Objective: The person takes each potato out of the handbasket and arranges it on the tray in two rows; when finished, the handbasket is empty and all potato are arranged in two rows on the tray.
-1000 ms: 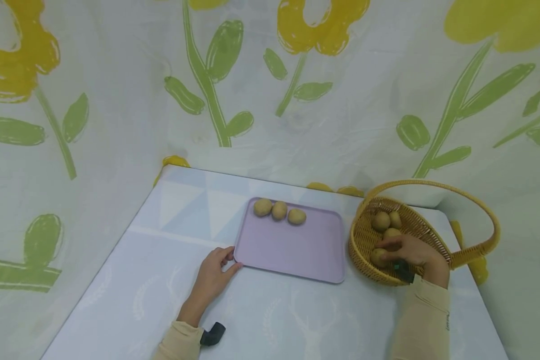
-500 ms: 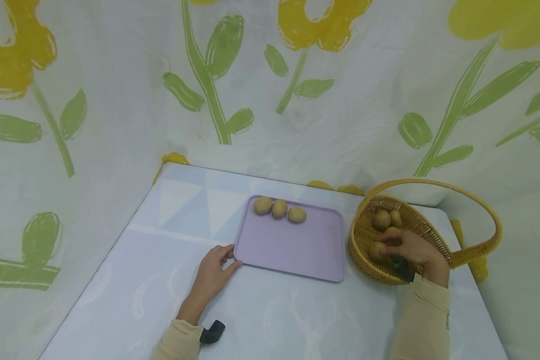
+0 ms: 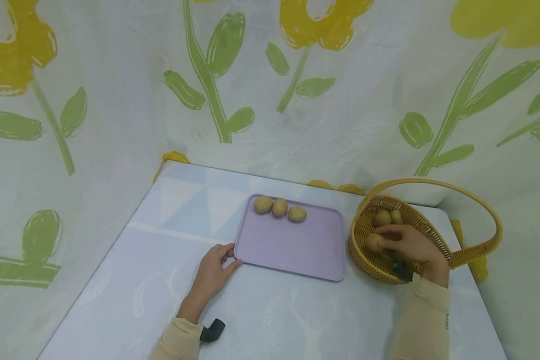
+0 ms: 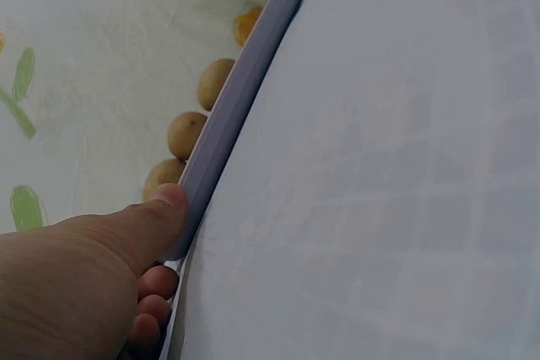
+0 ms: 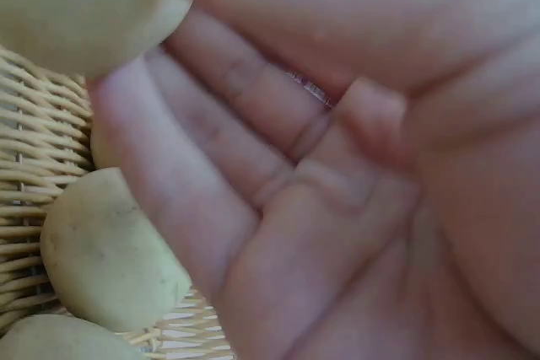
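In the head view my right hand [image 3: 409,245] is inside the wicker basket [image 3: 360,262], pinching a potato [image 3: 374,242] between thumb and fingers. That potato [image 5: 76,14] fills the upper left of the right wrist view, with thumb and index fingertip against it. More potatoes [image 5: 110,250] lie below it in the basket. My left hand [image 3: 213,270] holds the near left corner of a purple tray [image 3: 292,250]. In the left wrist view the thumb lies on the tray's rim [image 4: 224,128] and the other fingers are curled at the corner. Three potatoes [image 3: 279,208] sit in a row along the tray's far edge.
The basket's tall handle [image 3: 436,181] arches over its far and right sides, beside my right forearm. A patterned cloth covers the table [image 3: 171,220], and a flower-printed curtain [image 3: 270,135] stands close behind its far edge.
My right hand has shifted slightly up and left within the basket, carrying the pinched potato with it. My left hand and the tray keep their places.
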The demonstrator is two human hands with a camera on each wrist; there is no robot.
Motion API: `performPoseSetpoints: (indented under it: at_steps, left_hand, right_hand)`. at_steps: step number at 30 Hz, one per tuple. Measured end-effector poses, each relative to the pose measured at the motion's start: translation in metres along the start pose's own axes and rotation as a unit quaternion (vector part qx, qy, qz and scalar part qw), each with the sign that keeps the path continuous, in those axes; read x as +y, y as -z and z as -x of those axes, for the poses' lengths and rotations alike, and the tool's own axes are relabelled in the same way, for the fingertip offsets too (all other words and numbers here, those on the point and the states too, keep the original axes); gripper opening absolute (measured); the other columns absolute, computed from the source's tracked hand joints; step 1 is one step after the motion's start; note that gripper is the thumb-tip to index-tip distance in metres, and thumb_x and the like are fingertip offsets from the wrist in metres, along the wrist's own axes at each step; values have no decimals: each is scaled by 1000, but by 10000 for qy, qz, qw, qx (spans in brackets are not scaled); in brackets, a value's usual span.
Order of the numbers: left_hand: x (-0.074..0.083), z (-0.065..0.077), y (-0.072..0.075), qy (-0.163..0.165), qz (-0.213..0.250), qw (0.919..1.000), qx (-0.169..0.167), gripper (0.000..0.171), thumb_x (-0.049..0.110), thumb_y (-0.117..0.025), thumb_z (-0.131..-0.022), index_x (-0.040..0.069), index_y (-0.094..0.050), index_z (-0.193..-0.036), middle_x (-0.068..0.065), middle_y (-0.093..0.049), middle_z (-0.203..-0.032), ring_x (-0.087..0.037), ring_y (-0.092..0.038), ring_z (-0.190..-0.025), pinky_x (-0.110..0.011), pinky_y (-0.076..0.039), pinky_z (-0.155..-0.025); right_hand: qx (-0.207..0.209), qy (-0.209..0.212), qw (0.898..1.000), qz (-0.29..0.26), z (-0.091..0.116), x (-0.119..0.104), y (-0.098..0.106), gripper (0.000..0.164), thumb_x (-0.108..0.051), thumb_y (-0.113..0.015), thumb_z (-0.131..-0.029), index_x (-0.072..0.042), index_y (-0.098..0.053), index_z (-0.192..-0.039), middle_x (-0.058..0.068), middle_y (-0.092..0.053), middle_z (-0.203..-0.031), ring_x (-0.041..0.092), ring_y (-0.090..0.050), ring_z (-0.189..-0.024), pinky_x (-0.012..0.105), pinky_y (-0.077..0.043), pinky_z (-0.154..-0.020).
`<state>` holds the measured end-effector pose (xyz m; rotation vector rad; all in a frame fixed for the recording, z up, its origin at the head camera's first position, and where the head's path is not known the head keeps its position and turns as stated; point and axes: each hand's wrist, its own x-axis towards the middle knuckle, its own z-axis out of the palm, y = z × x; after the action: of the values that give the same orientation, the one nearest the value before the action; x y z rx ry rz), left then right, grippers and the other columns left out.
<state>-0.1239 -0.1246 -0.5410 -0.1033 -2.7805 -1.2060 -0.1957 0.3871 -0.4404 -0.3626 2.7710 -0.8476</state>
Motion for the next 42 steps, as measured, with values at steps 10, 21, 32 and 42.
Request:
performPoseSetpoints:
  at_steps: [10, 21, 32, 42]
  left_hand:
    - [1, 1, 0, -83, -8, 9999, 63, 45, 20, -83, -86, 0, -69, -124, -2, -65, -95, -13, -54, -85, -33, -50, -78]
    - [0, 1, 1, 58, -6, 10000, -44, 47, 21, -82, -87, 0, -68, -126, -3, -65, -97, -15, -55, -87, -35, -51, -80]
    - [0, 1, 1, 12, 34, 10000, -29, 45, 21, -81, -88, 0, -68, -126, -3, -65, -98, -15, -55, -88, -34, -51, -80]
    - [0, 1, 1, 66, 61, 9999, -66, 47, 22, -81, -87, 1, -68, -127, -2, -65, -98, -14, -56, -88, -34, -51, -81]
  right_hand:
    - [219, 25, 9998, -13, 2, -19, 1, 39, -36, -71, -97, -13, -70, -129, 13, -70, -128, -13, -51, -108, 10, -43, -89]
    - [477, 673, 9957, -411, 7, -47, 3, 34, -19, -72, -96, -7, -69, -128, 15, -70, -123, -16, -55, -105, 8, -47, -86]
    - [649, 1019, 9883, -930, -3, -71, -12, 34, -15, -74, -94, -10, -70, -128, 12, -71, -123, -11, -62, -108, 7, -47, -91]
    - [715, 1564, 9697, -1738, -20, -98, -30, 35, -2, -72, -93, 2, -68, -127, 19, -70, -120, -4, -66, -105, 13, -53, -87]
